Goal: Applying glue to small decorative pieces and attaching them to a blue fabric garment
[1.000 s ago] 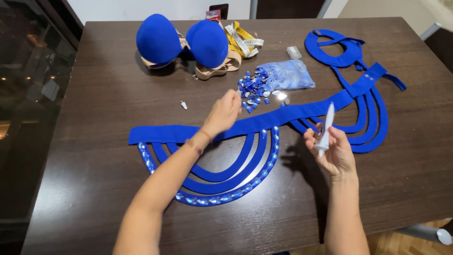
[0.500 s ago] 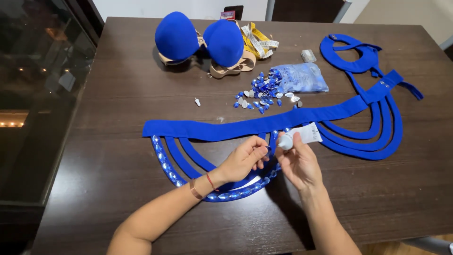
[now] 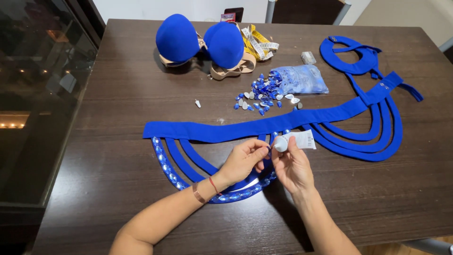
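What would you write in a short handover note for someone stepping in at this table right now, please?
Left hand: fingertips pinched at the nozzle of the glue tube, seemingly on a small gem, too small to confirm.
Right hand: holds the glue tube, nozzle toward the left hand.
Blue strap piece lies flat on the table; loose gems and their bag sit behind it.
Done: outermost loop on the left carries a gem row.
Left: inner loops and the right-hand loops look bare.

Strap garment [image 3: 226, 130] lies mid-table [image 3: 118, 71]; loose gems [image 3: 264, 92] at its 12 o'clock, gem bag [image 3: 302, 78] at 1, padded cups [image 3: 200, 42] at 11, measuring tape [image 3: 259, 45] beside cups.
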